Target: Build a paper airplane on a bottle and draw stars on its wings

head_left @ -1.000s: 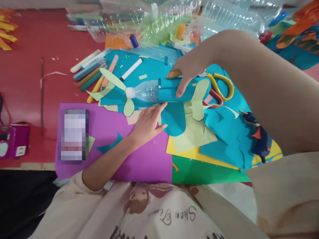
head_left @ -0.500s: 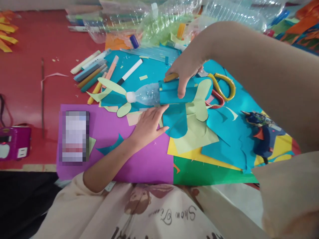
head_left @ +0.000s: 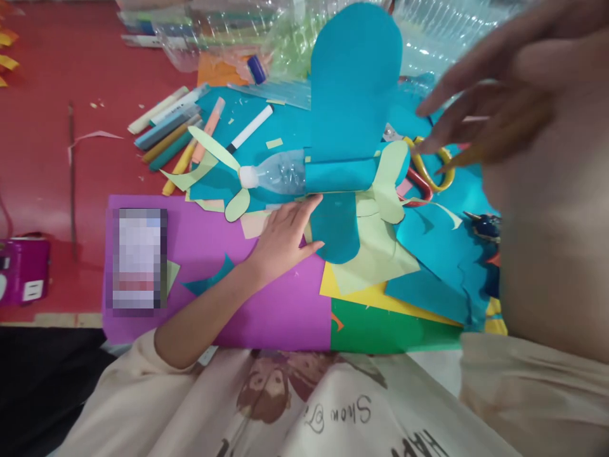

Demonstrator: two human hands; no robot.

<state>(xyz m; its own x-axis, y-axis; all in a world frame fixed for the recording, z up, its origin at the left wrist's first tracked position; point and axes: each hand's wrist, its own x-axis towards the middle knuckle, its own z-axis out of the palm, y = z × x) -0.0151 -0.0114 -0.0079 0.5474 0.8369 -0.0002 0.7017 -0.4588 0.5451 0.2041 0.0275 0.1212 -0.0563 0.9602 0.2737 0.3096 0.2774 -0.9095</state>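
Observation:
A plastic bottle lies on its side with a white cap and pale green paper blades at its left end. Blue paper wraps its body. One rounded blue flap spreads upward and another downward; a pale green paper tail is at the right end. My left hand lies flat with fingers spread, fingertips at the bottle's lower edge. My right hand, smeared by motion, hovers at upper right with a thin orange-brown pencil-like stick in it.
Scissors with yellow handles and a red-handled pair lie right of the bottle. Markers cluster at left. A phone rests on purple paper. A glue gun is partly hidden by my right arm. Clear bottles line the back.
My right hand has come off the blue paper and moved up and right. The upper blue flap now stands out upward from the bottle. My left hand has stayed in place.

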